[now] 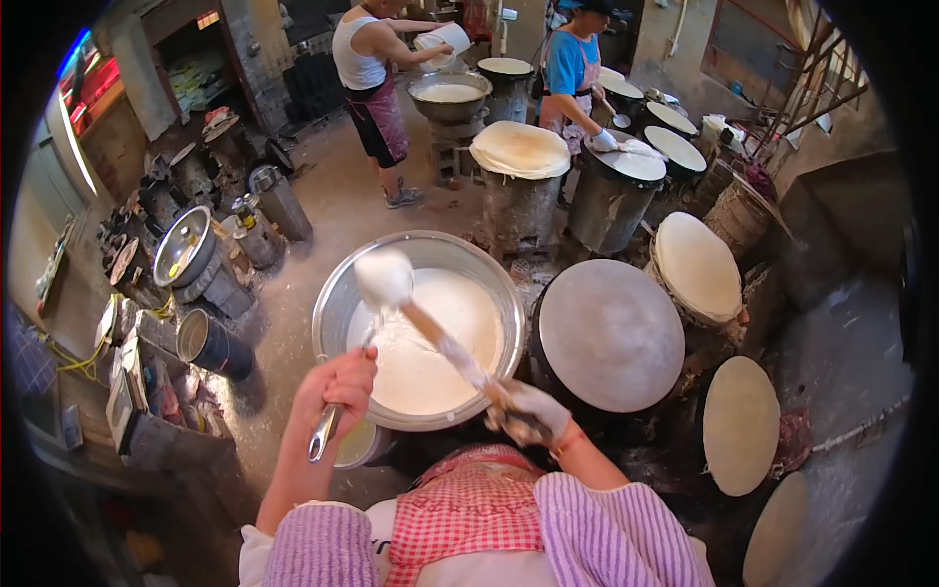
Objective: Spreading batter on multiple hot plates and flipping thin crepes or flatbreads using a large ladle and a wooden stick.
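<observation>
My bare left hand (343, 389) grips the metal handle of a ladle (323, 433), whose far end is at the batter-coated tool head. In my gloved right hand (530, 413) is a long wooden handle (451, 352), its white, batter-coated head (384, 279) raised above a wide metal basin (323, 323). Pale liquid batter (433, 345) partly fills this basin. Just right of it lies a bare round griddle (611, 335), with nothing on its surface. The ladle's bowl cannot be made out clearly.
Round flatbreads are stacked on a stand (697, 268) to the right and on a drum (519, 150) ahead. Two people work beyond: one tips a white bucket (447, 42), the other spreads batter on a griddle (627, 161). A steel bowl (183, 246) and dark bucket (213, 345) stand left.
</observation>
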`<state>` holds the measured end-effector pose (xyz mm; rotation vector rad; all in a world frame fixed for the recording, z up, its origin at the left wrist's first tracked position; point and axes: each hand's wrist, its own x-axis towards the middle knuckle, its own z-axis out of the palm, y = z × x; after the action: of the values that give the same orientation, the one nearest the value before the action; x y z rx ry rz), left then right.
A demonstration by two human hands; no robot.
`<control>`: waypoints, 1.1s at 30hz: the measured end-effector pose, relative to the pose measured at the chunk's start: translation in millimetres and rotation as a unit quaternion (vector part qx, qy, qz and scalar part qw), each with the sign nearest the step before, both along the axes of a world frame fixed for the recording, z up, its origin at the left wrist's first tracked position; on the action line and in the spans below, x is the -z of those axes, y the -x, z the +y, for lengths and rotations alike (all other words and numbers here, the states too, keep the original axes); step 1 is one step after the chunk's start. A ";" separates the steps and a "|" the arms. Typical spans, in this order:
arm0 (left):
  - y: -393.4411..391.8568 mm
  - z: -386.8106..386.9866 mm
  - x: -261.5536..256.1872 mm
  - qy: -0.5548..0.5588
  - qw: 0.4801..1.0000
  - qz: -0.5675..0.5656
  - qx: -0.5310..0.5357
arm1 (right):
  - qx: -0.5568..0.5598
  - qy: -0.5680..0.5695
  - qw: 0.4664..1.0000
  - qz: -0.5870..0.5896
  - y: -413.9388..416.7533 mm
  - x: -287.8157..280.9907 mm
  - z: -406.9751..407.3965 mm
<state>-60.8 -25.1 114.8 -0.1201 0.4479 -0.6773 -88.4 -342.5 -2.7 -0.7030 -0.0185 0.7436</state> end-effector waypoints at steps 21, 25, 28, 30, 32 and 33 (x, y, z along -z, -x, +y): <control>-76.1 -384.3 59.6 -0.279 0.867 -0.218 0.351 | 0.481 0.416 0.771 0.002 175.1 -13.4 -201.0; -34.2 -452.8 101.1 -0.357 0.845 -0.247 0.312 | 0.463 0.479 0.745 0.021 181.1 25.1 -229.7; -22.3 -470.9 123.8 -0.411 0.826 -0.253 0.292 | 0.399 0.701 0.577 -0.131 185.5 84.6 -251.0; -38.2 -462.3 141.5 -0.412 0.821 -0.307 0.250 | 0.331 0.823 0.398 -0.233 191.6 105.3 -251.4; -52.7 -464.4 153.4 -0.465 0.791 -0.320 0.235 | 0.333 0.787 0.507 -0.116 201.8 123.5 -248.3; -63.4 -456.7 161.8 -0.473 0.794 -0.323 0.204 | 0.344 0.717 0.606 -0.019 175.4 90.1 -238.0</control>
<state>2.7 -481.9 -47.0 1.1723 0.0972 -0.7927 -263.8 -580.5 -92.8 -2.1116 0.8787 -0.2121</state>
